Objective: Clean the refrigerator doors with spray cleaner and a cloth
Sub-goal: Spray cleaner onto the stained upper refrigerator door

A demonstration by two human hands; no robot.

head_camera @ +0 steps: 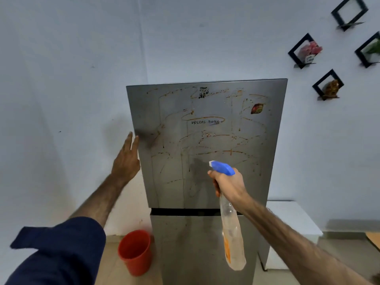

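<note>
- We have the spray bottle [230,223] in our right hand [228,185], fingers wrapped round its neck below the blue trigger head [223,168], nozzle aimed at the upper refrigerator door [205,145] in the middle of the frame.
- Our left hand [126,159] is flat, fingers straight, against the door's left edge — it holds nothing, and looks to be steadying the door.
- The step in hand, as we judge it, is wetting the upper door. Brownish streaks and drips run across nearly the whole panel, so we should work the spray from the top rows downward and let the runoff soften what lies below.
- We should keep the nozzle squared to the panel and sweep side to side rather than soak one spot; a darker patch just ahead of the nozzle may already be wet, though we cannot be sure.
- No cloth is in view — we will want it at hand before the cleaner dries.
- The lower door [195,243], at the bottom centre, looks less marked and can wait.
- Writing: the logo at the door's centre reads roughly "VOLTAS · beko". A dark sticker [203,93] near the top edge and a red-and-yellow sticker [257,109] at upper right are too small to read.
- The bottle's orange label is blurred and unreadable.
- A red bucket [135,251] stands on the floor at lower left, just beside the refrigerator.
</note>
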